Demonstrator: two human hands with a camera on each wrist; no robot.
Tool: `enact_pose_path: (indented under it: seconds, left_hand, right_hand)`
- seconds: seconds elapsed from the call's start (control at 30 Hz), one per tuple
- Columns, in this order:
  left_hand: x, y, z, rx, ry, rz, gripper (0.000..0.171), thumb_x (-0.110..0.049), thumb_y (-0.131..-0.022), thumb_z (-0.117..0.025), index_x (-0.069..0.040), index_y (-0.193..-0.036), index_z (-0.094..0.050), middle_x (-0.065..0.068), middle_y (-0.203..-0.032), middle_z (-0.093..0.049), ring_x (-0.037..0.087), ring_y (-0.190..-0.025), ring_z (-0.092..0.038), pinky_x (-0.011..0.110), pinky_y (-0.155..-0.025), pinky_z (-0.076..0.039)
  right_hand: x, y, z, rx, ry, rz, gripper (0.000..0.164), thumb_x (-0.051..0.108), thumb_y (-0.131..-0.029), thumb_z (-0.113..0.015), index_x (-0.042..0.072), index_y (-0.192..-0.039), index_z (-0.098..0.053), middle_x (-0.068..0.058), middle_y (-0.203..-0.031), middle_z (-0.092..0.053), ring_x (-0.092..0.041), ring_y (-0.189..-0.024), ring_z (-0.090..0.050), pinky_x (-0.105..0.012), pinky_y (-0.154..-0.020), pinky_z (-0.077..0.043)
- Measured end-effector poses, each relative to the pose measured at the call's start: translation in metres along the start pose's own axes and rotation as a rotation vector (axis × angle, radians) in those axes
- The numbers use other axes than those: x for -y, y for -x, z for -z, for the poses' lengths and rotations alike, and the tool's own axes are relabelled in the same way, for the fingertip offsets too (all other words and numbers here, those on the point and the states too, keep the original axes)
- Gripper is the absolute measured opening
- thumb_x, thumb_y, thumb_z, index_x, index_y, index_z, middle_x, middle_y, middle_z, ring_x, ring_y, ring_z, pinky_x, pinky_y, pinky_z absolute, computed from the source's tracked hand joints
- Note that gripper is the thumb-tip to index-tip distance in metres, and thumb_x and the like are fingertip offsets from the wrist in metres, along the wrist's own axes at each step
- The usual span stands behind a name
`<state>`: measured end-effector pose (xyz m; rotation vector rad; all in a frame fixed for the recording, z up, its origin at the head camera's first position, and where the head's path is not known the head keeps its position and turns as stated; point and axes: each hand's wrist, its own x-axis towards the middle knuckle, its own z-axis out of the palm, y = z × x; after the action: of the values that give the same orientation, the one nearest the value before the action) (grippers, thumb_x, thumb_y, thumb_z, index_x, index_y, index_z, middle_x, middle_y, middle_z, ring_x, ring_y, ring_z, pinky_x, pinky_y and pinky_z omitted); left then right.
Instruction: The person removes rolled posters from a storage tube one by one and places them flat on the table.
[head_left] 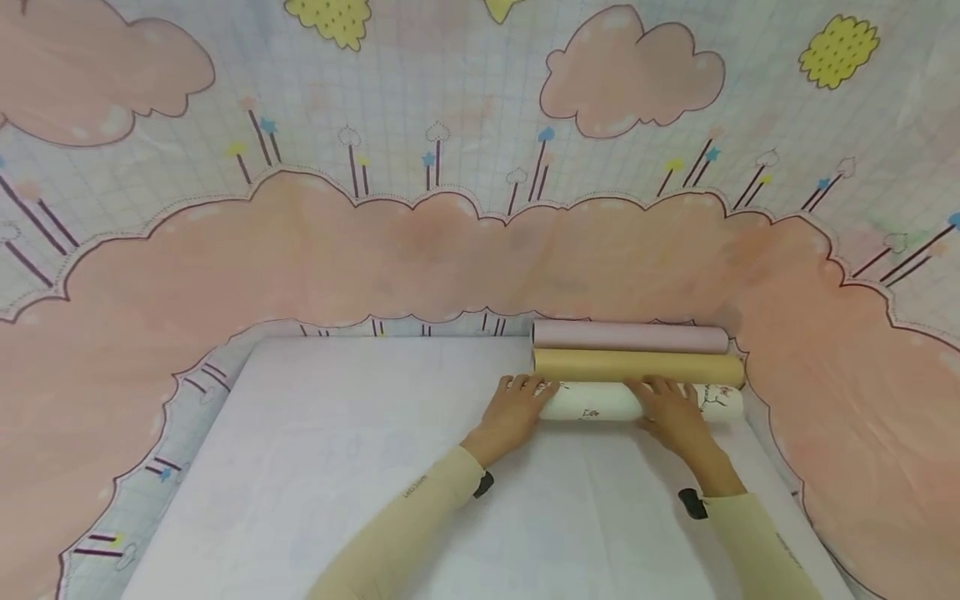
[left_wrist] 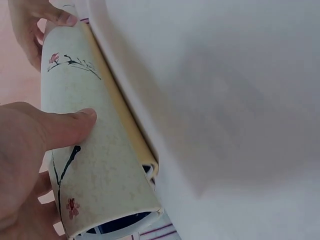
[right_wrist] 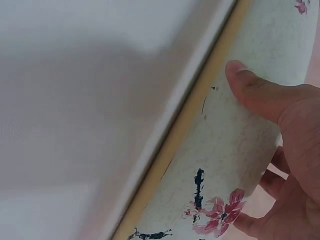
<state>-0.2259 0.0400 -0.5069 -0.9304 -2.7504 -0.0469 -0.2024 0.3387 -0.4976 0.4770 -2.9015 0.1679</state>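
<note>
Head view, right of centre: left hand (head_left: 512, 419), right hand (head_left: 675, 419) grip floral roll (head_left: 592, 402), probably aligning it; next likely needs even release.

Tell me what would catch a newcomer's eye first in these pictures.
The backdrop would probably come first, its big pink clouds spreading behind the white table. Next, a pink roll, yellow roll and flowered roll lie side by side at the table's far right. The left hand and right hand grip the flowered roll, nearest the person.
</note>
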Motion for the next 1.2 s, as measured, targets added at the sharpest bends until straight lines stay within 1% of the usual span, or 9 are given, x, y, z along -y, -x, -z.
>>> enact_pose_path:
  seconds: [0.17,0.37,0.47,0.57,0.73,0.83,0.97,1.2]
  left_hand:
    - [0.012,0.014,0.006,-0.031,-0.008,-0.016,0.063,-0.029,-0.09,-0.071,-0.027,-0.147,-0.044,0.002,-0.141,-0.054,0.023,-0.125,-0.054,0.043,-0.103,-0.044]
    - [0.021,0.029,0.007,-0.023,0.016,-0.009,0.066,-0.029,-0.088,-0.074,-0.027,-0.147,-0.044,0.001,-0.138,-0.055,0.023,-0.125,-0.054,0.044,-0.104,-0.043]
    - [0.027,0.036,0.006,-0.029,0.024,-0.004,0.066,-0.028,-0.087,-0.075,-0.026,-0.146,-0.045,0.001,-0.137,-0.056,0.024,-0.125,-0.054,0.044,-0.104,-0.043]
    - [0.033,0.045,0.006,-0.014,0.037,-0.001,0.066,-0.027,-0.087,-0.075,-0.025,-0.145,-0.045,0.002,-0.137,-0.056,0.024,-0.125,-0.054,0.045,-0.104,-0.043]
    - [0.048,0.056,0.005,0.013,0.063,-0.004,0.065,-0.026,-0.087,-0.075,-0.026,-0.145,-0.046,0.001,-0.138,-0.055,0.024,-0.126,-0.053,0.044,-0.104,-0.044]
    - [0.055,0.062,0.003,0.035,0.086,-0.006,0.064,-0.024,-0.087,-0.075,-0.025,-0.145,-0.046,0.002,-0.138,-0.054,0.025,-0.126,-0.053,0.044,-0.103,-0.044]
    - [0.059,0.072,0.001,0.065,0.126,-0.005,0.065,-0.022,-0.088,-0.074,-0.024,-0.145,-0.045,0.003,-0.138,-0.054,0.026,-0.127,-0.052,0.045,-0.104,-0.043]
    - [0.065,0.082,0.0,0.053,0.136,-0.002,0.063,-0.021,-0.088,-0.074,-0.023,-0.144,-0.047,0.003,-0.137,-0.055,0.025,-0.125,-0.053,0.044,-0.102,-0.044]
  right_hand:
    - [0.015,-0.003,-0.001,-0.04,0.011,0.029,0.073,0.018,-0.073,-0.085,0.019,-0.138,-0.052,-0.021,-0.129,-0.056,-0.046,-0.121,-0.05,-0.074,-0.101,-0.03]
    - [0.03,-0.002,-0.005,-0.033,0.014,0.033,0.074,0.02,-0.073,-0.086,0.022,-0.138,-0.052,-0.019,-0.129,-0.057,-0.045,-0.122,-0.05,-0.071,-0.1,-0.033]
    - [0.038,-0.003,-0.008,-0.05,0.027,0.047,0.075,0.021,-0.071,-0.087,0.023,-0.137,-0.052,-0.018,-0.128,-0.057,-0.044,-0.12,-0.052,-0.07,-0.099,-0.035]
    - [0.046,-0.004,-0.012,-0.061,0.032,0.063,0.074,0.023,-0.07,-0.088,0.023,-0.136,-0.054,-0.017,-0.126,-0.058,-0.043,-0.118,-0.053,-0.068,-0.098,-0.037]
    - [0.059,-0.008,-0.016,-0.049,0.013,0.084,0.074,0.024,-0.07,-0.088,0.022,-0.137,-0.055,-0.014,-0.124,-0.059,-0.04,-0.118,-0.054,-0.066,-0.099,-0.037]
    - [0.067,-0.009,-0.018,-0.033,0.011,0.094,0.074,0.025,-0.07,-0.088,0.022,-0.137,-0.056,-0.014,-0.122,-0.059,-0.039,-0.117,-0.055,-0.064,-0.097,-0.04]
    - [0.074,-0.008,-0.021,-0.01,0.025,0.106,0.074,0.028,-0.069,-0.089,0.022,-0.136,-0.056,-0.013,-0.122,-0.059,-0.037,-0.115,-0.056,-0.062,-0.093,-0.044]
    - [0.083,-0.011,-0.026,0.015,0.007,0.114,0.073,0.029,-0.071,-0.088,0.022,-0.137,-0.056,-0.013,-0.122,-0.059,-0.037,-0.115,-0.056,-0.061,-0.094,-0.044]
